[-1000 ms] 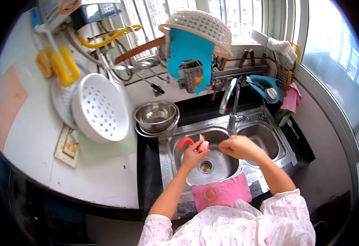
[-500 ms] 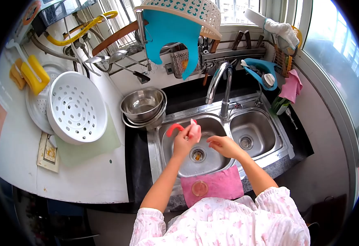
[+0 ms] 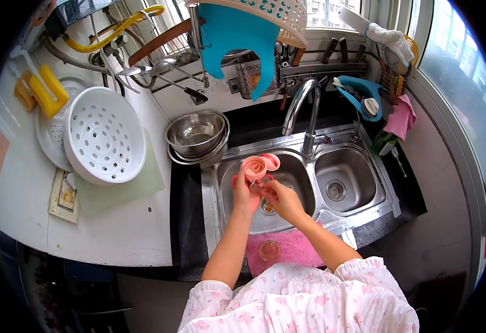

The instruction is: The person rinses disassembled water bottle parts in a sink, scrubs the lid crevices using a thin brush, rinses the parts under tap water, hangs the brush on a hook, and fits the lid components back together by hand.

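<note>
Round pink hollow piece (image 3: 254,168) in the left hand's (image 3: 246,195) grip.

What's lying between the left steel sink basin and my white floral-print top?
A flat pink cloth bearing a round translucent disc, partly under your right forearm, in the head view.

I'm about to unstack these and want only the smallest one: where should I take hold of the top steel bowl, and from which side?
Probably best to pinch the top bowl by its rim, from above on the side towards the sink: the rim stands above the larger bowls, and the wall is behind.
</note>
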`<state>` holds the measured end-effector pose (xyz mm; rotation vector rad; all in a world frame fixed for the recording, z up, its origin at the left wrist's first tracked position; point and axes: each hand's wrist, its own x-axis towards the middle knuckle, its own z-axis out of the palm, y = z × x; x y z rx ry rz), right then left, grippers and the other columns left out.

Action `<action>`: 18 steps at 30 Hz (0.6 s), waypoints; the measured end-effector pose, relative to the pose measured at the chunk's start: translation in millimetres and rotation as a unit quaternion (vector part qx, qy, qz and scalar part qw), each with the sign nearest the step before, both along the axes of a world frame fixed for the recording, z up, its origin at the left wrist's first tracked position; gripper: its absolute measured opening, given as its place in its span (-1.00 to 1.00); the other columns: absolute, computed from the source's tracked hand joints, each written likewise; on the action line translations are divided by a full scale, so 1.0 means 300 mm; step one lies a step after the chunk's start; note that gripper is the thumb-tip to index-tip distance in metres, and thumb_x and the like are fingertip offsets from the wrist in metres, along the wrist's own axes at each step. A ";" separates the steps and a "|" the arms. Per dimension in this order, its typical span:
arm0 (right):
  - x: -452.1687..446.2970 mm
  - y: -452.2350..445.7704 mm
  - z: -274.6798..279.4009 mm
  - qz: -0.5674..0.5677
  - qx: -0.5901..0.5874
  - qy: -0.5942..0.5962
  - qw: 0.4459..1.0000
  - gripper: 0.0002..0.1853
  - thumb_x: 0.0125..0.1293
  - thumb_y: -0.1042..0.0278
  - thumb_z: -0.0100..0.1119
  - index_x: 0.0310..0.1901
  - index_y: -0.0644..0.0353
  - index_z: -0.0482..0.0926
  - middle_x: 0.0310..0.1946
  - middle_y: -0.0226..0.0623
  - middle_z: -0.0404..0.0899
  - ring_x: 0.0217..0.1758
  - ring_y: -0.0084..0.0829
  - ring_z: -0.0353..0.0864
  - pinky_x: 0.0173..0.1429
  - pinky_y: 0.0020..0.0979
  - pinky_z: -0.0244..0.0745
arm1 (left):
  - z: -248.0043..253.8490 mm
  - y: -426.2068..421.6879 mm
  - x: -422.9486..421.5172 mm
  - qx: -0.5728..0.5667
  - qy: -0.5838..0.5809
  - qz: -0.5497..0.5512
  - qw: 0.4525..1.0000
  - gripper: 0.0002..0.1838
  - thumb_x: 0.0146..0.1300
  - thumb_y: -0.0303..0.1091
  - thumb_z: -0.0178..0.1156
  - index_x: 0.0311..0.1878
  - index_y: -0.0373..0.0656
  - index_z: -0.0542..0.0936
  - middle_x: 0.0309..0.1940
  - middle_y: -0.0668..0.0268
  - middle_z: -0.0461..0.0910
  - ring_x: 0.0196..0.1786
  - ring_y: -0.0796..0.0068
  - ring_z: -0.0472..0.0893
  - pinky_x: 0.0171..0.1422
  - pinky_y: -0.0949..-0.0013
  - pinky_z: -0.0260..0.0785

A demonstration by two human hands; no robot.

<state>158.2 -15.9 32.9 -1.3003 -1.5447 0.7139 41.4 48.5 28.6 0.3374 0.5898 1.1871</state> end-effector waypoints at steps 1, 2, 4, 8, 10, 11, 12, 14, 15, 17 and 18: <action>0.010 -0.002 -0.013 -0.002 0.022 -0.028 0.999 -0.79 0.17 0.41 0.19 -0.15 0.16 0.51 -0.28 -0.25 0.59 -0.37 -0.27 0.58 -0.27 -0.36 0.48 | -0.004 -0.001 -0.003 0.000 0.000 0.002 1.000 -0.63 0.28 0.04 0.02 -0.12 -0.07 0.50 -0.41 0.42 0.50 -0.48 0.60 0.38 -0.40 0.46 0.30; 0.019 -0.006 -0.021 -0.004 0.044 -0.056 0.997 -0.80 0.17 0.42 0.20 -0.15 0.16 0.51 -0.32 -0.26 0.58 -0.39 -0.32 0.57 -0.29 -0.39 0.47 | -0.009 -0.005 -0.007 0.008 0.011 0.000 1.000 -0.63 0.28 0.03 0.03 -0.10 -0.07 0.50 -0.38 0.42 0.50 -0.46 0.59 0.38 -0.39 0.47 0.30; 0.032 -0.015 -0.012 0.012 0.035 -0.001 0.999 -0.81 0.18 0.42 0.21 -0.17 0.18 0.52 -0.36 -0.31 0.57 -0.40 -0.41 0.55 -0.31 -0.44 0.45 | -0.027 0.001 -0.012 0.017 0.022 -0.001 1.000 -0.64 0.28 0.02 0.03 -0.09 -0.07 0.50 -0.36 0.42 0.50 -0.44 0.58 0.39 -0.38 0.47 0.30; 0.084 -0.034 0.042 0.065 -0.139 0.274 0.949 -0.86 0.22 0.42 0.21 -0.21 0.24 0.53 -0.40 -0.48 0.52 -0.38 -0.65 0.47 -0.32 -0.57 0.39 | -0.044 0.010 -0.023 0.033 0.051 0.058 0.996 -0.65 0.26 -0.04 0.06 -0.06 -0.10 0.50 -0.26 0.39 0.54 -0.36 0.59 0.47 -0.31 0.53 0.34; 0.121 -0.013 0.033 0.077 -0.152 0.349 0.922 -0.84 0.28 0.29 0.16 -0.24 0.20 0.51 -0.29 -0.45 0.51 -0.29 -0.64 0.47 -0.17 -0.56 0.39 | -0.040 0.006 -0.033 0.036 0.060 0.064 0.995 -0.65 0.27 -0.06 0.05 -0.02 -0.09 0.49 -0.22 0.43 0.54 -0.29 0.61 0.48 -0.26 0.54 0.35; 0.127 -0.008 0.033 0.076 -0.147 0.379 0.910 -0.81 0.31 0.24 0.11 -0.19 0.18 0.47 -0.26 -0.42 0.51 -0.25 -0.60 0.50 -0.12 -0.52 0.41 | -0.041 0.002 -0.041 0.046 0.066 0.042 0.996 -0.66 0.27 -0.10 0.06 0.01 -0.10 0.47 -0.17 0.43 0.54 -0.24 0.61 0.50 -0.21 0.54 0.37; 0.129 -0.006 0.051 0.075 -0.142 0.409 0.898 -0.78 0.34 0.19 0.07 -0.15 0.17 0.44 -0.23 -0.39 0.50 -0.21 -0.56 0.52 -0.07 -0.48 0.44 | -0.036 -0.004 -0.042 0.057 0.072 0.018 0.996 -0.66 0.27 -0.14 0.08 0.03 -0.10 0.46 -0.12 0.43 0.53 -0.19 0.61 0.51 -0.15 0.55 0.39; 0.138 0.003 0.074 0.096 -0.151 0.459 0.870 -0.77 0.37 0.17 0.01 -0.11 0.14 0.40 -0.24 -0.37 0.49 -0.17 -0.51 0.54 -0.05 -0.42 0.46 | -0.022 -0.020 -0.035 0.093 0.082 -0.003 0.992 -0.65 0.27 -0.22 0.10 0.09 -0.10 0.43 -0.08 0.42 0.52 -0.13 0.62 0.51 -0.13 0.57 0.41; 0.141 0.007 0.083 0.118 -0.160 0.508 0.838 -0.76 0.40 0.15 -0.05 -0.07 0.12 0.36 -0.25 -0.35 0.49 -0.12 -0.47 0.56 -0.03 -0.37 0.48 | -0.013 -0.027 -0.034 0.129 0.093 -0.022 0.987 -0.63 0.26 -0.30 0.12 0.14 -0.10 0.40 -0.05 0.40 0.51 -0.07 0.63 0.51 -0.11 0.59 0.43; 0.145 0.010 0.097 0.108 -0.178 0.494 0.844 -0.74 0.42 0.13 -0.09 -0.03 0.11 0.34 -0.29 -0.37 0.47 -0.18 -0.50 0.54 -0.13 -0.39 0.48 | -0.012 -0.035 -0.035 0.133 0.094 -0.040 0.986 -0.60 0.26 -0.33 0.13 0.16 -0.11 0.39 -0.02 0.40 0.49 -0.04 0.63 0.50 -0.06 0.58 0.41; 0.146 0.014 0.102 0.098 -0.196 0.480 0.849 -0.72 0.43 0.12 -0.14 0.01 0.11 0.32 -0.34 -0.38 0.45 -0.24 -0.52 0.53 -0.23 -0.42 0.48 | -0.012 -0.038 -0.037 0.138 0.095 -0.057 0.984 -0.58 0.26 -0.36 0.13 0.18 -0.12 0.37 0.02 0.39 0.47 -0.02 0.63 0.49 -0.01 0.57 0.39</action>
